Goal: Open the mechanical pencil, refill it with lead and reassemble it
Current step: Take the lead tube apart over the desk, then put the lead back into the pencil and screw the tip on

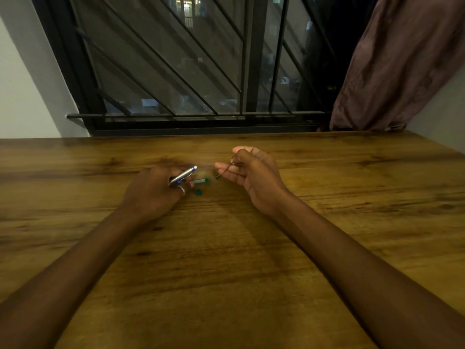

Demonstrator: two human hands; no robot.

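My left hand [153, 191] grips a silver mechanical pencil [183, 175] with blue trim; its end points up and to the right. My right hand [251, 176] pinches a thin dark lead [226, 168] between thumb and fingers, and the lead slants down to the left toward the pencil. Between my hands, a clear lead tube with a green end [201, 181] lies on the wooden table [226, 248]. A small green cap [198, 192] lies just in front of the tube. A ring sits on a finger of my left hand.
The table runs up to a barred window [188, 71] at the back. A brown curtain [402, 66] hangs at the back right. A white wall stands at the left.
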